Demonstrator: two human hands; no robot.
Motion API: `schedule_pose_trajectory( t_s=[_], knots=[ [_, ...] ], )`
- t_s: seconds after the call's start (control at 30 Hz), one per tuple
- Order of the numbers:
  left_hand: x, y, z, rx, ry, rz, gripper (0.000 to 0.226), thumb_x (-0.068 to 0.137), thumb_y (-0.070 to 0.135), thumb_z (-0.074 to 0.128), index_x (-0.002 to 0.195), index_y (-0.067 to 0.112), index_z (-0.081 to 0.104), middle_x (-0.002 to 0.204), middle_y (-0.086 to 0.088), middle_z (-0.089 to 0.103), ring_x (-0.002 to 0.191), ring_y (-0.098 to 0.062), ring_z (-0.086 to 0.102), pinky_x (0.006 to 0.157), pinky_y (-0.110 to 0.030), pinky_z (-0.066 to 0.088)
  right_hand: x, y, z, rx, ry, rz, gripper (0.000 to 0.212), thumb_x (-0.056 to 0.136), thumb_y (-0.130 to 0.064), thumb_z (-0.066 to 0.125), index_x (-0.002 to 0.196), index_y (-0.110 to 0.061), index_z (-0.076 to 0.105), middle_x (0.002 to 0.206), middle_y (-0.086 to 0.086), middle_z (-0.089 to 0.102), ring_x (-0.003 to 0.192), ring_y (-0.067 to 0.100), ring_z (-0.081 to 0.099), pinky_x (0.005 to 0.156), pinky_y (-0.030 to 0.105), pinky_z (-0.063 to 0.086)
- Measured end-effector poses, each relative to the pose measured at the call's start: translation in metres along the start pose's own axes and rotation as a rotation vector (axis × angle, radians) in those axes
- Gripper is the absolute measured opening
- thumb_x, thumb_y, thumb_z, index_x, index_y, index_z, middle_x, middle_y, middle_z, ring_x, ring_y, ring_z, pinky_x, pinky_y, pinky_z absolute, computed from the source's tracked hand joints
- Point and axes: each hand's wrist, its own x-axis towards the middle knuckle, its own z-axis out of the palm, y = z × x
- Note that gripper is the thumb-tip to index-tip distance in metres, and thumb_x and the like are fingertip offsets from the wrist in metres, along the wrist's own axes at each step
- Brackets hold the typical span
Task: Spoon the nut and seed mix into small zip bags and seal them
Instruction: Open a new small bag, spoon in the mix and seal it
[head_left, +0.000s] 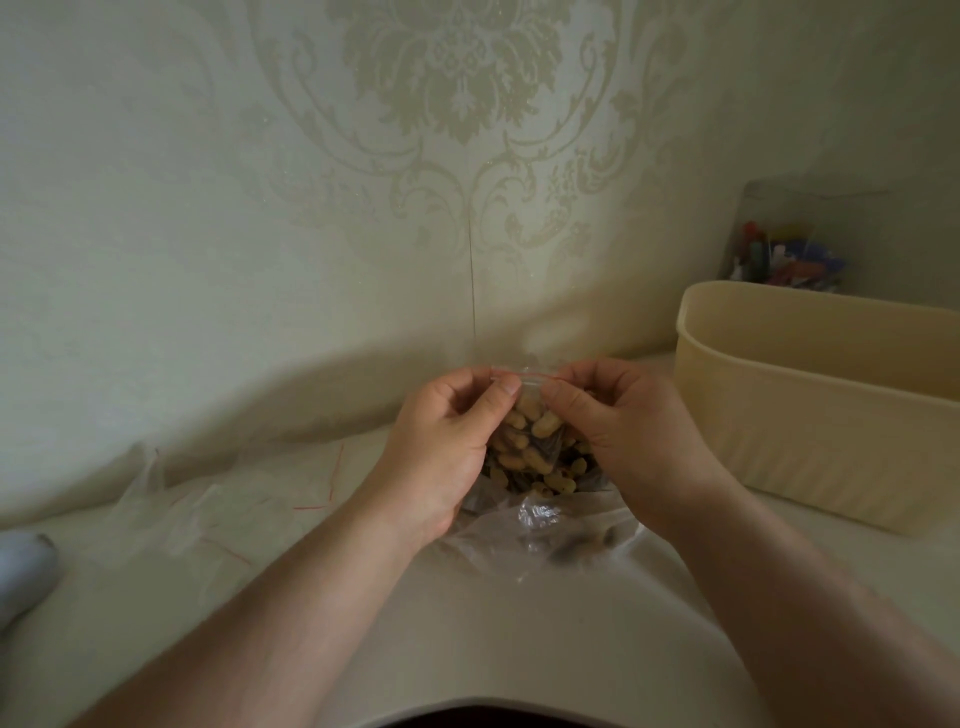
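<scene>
Down at the near edge, pale smooth tabletop (519, 639), matte and cream-coloured, with a curved front rim at six o'clock. Just past that, crinkled clear plastic (540, 525) lying loose on the surface, glossy, with a few dark seeds showing through it. Right above, at dead centre, small zip bag (535, 441) held upright — thin transparent film, bulging with the nut and seed mix (530, 452): rounded tan peanuts among dark slivers. Left hand (441, 447) curled, thumb and fingertips pinching the red-lined zip strip at the bag's top edge from nine o'clock. Right hand (618, 441) curled the same way, pinching that strip from three o'clock, thumbs nearly meeting. Whether the zip is fully closed, impossible to tell. Over at nine o'clock, flat empty zip bags (218, 499), limp and see-through with thin red lines, spread on the table. At three o'clock, oblong cream plastic tub (810, 405) — smooth walls, rounded corners. Behind it at two o'clock, clear container (789, 249) of blurred coloured items. Farthest back, wallpaper (415, 156) with a faint beige damask scroll pattern.
</scene>
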Motion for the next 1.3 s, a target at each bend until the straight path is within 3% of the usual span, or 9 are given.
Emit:
schedule_pose_trajectory(
  t_s=[0.2,0.33,0.47,0.63,0.9,1.03,1.13,1.3],
  knots=[
    [-0.0004,0.0004,-0.0003,0.018,0.001,0.037,0.014,0.103,0.011,0.063,0.099,0.009,0.076,0.09,-0.006,0.08,0.085,-0.015,0.076,0.08,-0.028,0.062,0.0011,0.003,0.0006,-0.019,0.0,0.004,0.006,0.095,-0.014,0.075,0.091,-0.011,0.077,0.081,0.012,0.078,0.072,0.021,0.075,0.065,0.033,0.062],
    [-0.0021,0.002,0.0021,0.012,-0.004,0.037,0.016,0.102,0.009,0.063,0.094,0.013,0.076,0.083,0.0,0.079,0.078,-0.01,0.074,0.072,-0.022,0.059,0.0007,0.0038,0.0024,-0.047,-0.014,-0.033,0.003,0.093,-0.014,0.077,0.091,-0.012,0.077,0.077,0.004,0.078,0.07,0.014,0.074,0.064,0.027,0.059],
    [-0.0061,0.0037,0.0063,0.002,-0.053,0.054,0.028,0.103,0.008,0.062,0.086,0.02,0.081,0.084,-0.004,0.079,0.075,-0.014,0.074,0.07,-0.024,0.062,0.0022,0.0056,0.0024,-0.075,-0.02,-0.066,0.003,0.093,-0.016,0.078,0.094,-0.014,0.078,0.085,0.002,0.08,0.081,0.015,0.077,0.072,0.027,0.061],
    [-0.0039,0.0015,0.0054,0.002,-0.026,0.047,0.016,0.102,0.01,0.064,0.094,0.014,0.077,0.088,-0.01,0.078,0.08,-0.021,0.073,0.074,-0.029,0.063,0.0024,0.0051,0.0052,-0.063,0.0,-0.059,0.004,0.093,-0.014,0.077,0.09,-0.013,0.076,0.081,0.004,0.079,0.072,0.012,0.074,0.063,0.023,0.057],
    [-0.0055,0.0046,0.0063,-0.036,-0.044,0.046,0.017,0.102,0.007,0.062,0.092,0.014,0.074,0.08,-0.002,0.077,0.073,-0.013,0.072,0.069,-0.024,0.061,0.0007,0.0027,0.0028,-0.043,-0.045,-0.04,0.003,0.091,-0.017,0.079,0.09,-0.015,0.076,0.079,0.003,0.078,0.073,0.014,0.073,0.069,0.031,0.06],
    [-0.0041,0.0033,0.0038,-0.026,-0.046,0.046,0.013,0.1,0.009,0.066,0.092,0.012,0.076,0.084,-0.01,0.077,0.076,-0.023,0.071,0.073,-0.03,0.061,0.0007,0.0021,0.0021,-0.064,-0.036,-0.061,0.003,0.092,-0.017,0.078,0.09,-0.016,0.076,0.081,0.003,0.079,0.075,0.014,0.075,0.072,0.031,0.061],
    [-0.0032,0.0031,0.0027,-0.026,-0.051,0.038,0.011,0.099,0.009,0.067,0.093,0.011,0.076,0.083,-0.008,0.077,0.076,-0.019,0.071,0.071,-0.027,0.061,-0.0006,0.0,0.0031,-0.04,-0.059,-0.063,0.007,0.095,-0.009,0.074,0.088,-0.011,0.075,0.072,0.0,0.077,0.065,0.008,0.071,0.061,0.021,0.056],
    [-0.0035,0.0022,0.0022,-0.022,-0.06,0.022,0.011,0.098,0.009,0.067,0.093,0.012,0.075,0.082,-0.005,0.077,0.076,-0.015,0.072,0.071,-0.024,0.06,-0.0012,-0.0013,0.0031,-0.054,-0.052,-0.059,0.006,0.094,-0.009,0.074,0.088,-0.009,0.073,0.069,0.0,0.075,0.062,0.008,0.07,0.058,0.02,0.054]
  ],
)
